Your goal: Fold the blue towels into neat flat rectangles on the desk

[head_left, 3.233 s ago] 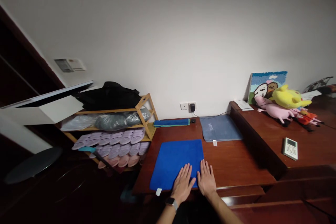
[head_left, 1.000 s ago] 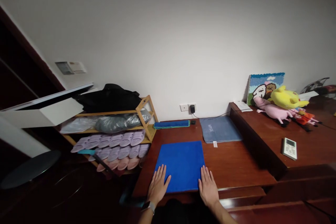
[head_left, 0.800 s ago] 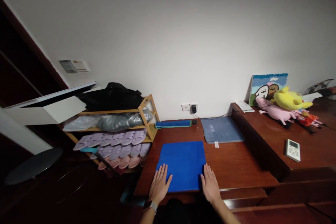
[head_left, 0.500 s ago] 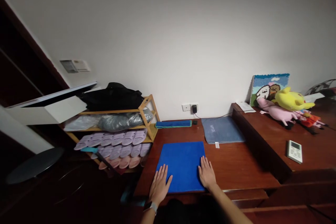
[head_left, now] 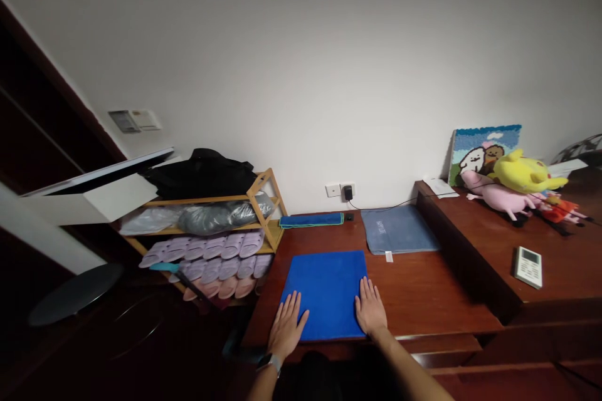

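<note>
At either side of the blue cloth (head_left: 327,291), the fingers of the left hand (head_left: 286,328) and right hand (head_left: 371,311) lie flat and outstretched, gripping nothing, apparently to steady its edges. The cloth lies spread at the near edge of the tabletop (head_left: 423,301), likely for easy reach. Beyond it, a green-edged cloth (head_left: 311,220) and a grey-blue cloth (head_left: 399,230) lie near the wall (head_left: 301,106), seemingly set apart.
</note>
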Action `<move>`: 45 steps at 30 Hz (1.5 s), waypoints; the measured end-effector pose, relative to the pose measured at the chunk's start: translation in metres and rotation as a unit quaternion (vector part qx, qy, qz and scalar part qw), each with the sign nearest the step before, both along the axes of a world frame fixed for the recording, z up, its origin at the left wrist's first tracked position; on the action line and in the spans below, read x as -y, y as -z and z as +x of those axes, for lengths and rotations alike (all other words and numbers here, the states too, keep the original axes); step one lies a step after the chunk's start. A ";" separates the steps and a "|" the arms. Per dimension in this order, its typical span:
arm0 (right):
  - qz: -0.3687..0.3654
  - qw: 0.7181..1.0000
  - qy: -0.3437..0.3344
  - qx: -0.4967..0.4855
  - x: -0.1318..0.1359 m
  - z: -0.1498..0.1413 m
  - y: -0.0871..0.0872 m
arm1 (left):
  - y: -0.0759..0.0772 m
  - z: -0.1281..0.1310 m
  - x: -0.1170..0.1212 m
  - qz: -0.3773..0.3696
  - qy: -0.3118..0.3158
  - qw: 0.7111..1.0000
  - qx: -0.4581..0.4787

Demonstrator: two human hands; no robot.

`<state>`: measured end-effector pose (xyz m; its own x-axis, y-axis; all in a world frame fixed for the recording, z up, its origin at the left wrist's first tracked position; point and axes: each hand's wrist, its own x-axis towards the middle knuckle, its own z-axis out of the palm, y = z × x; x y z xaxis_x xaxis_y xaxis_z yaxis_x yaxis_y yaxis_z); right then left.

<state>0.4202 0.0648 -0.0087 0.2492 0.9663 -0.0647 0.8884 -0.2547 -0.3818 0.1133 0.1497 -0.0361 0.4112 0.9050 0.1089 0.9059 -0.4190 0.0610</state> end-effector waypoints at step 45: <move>-0.012 1.000 0.011 0.005 -0.034 0.011 -0.009 | 0.005 0.005 -0.036 0.034 -0.038 0.998 0.032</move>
<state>0.4309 0.0990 -0.0002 0.2706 0.9589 -0.0852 0.8860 -0.2827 -0.3675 0.1184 0.1855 -0.0406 0.3319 0.9231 0.1944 0.9305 -0.3542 0.0932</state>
